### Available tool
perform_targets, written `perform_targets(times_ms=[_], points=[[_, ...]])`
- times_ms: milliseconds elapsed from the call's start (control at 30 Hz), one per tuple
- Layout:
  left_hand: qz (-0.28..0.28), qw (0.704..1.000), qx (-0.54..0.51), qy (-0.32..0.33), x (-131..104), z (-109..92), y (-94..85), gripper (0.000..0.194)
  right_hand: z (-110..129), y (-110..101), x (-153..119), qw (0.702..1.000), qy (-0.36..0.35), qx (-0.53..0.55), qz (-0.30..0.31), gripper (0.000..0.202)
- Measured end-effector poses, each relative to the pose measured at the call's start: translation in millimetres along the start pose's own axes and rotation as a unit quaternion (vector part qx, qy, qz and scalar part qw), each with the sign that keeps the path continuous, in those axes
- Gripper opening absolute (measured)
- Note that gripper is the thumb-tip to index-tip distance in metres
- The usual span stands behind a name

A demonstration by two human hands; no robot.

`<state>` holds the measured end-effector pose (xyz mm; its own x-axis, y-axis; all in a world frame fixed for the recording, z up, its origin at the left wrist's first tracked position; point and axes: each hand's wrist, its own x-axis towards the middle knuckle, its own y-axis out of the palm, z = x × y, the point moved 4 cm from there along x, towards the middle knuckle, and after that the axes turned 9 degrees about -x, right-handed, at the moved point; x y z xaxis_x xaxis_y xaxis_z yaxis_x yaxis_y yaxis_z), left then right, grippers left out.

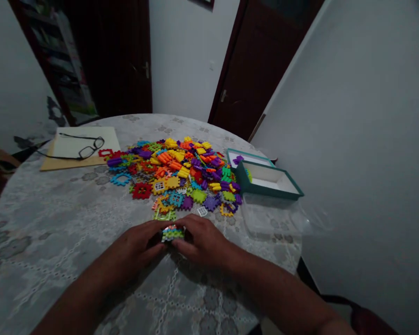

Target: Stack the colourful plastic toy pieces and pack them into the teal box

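Between my two hands is a small stack of plastic building tiles, with lime green, blue and reddish layers showing. My left hand closes on its left side, and my right hand grips it from the right, thumb in front. The fingers hide parts of the stack. Just beyond my fingertips lies a lime green tile frame. A white window piece sits beyond my right hand. Farther back spreads a big heap of colourful interlocking pieces, in red, orange, yellow, purple, blue and green.
Right of the heap stand an open green box with a white inside, its lid and a clear plastic container. Black-framed glasses rest on papers at the left. A patterned cloth covers the round table.
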<state>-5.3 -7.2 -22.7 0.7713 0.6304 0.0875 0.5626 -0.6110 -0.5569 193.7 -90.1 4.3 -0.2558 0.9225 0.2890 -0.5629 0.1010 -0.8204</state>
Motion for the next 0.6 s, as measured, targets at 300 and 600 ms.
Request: perform_targets(times_ms=[300, 600], points=[[-0.033, 0.999, -0.017, -0.005, -1, 1, -2.3, 0.048, 0, -11, 9, 0.994, 0.049, -0.061, 0.074, 0.029], [-0.100, 0.995, 0.001, 0.014, 3, -7, -14.3, 0.048, -101, -202, 2, 0.928, 0.243, -0.209, -0.188, 0.033]])
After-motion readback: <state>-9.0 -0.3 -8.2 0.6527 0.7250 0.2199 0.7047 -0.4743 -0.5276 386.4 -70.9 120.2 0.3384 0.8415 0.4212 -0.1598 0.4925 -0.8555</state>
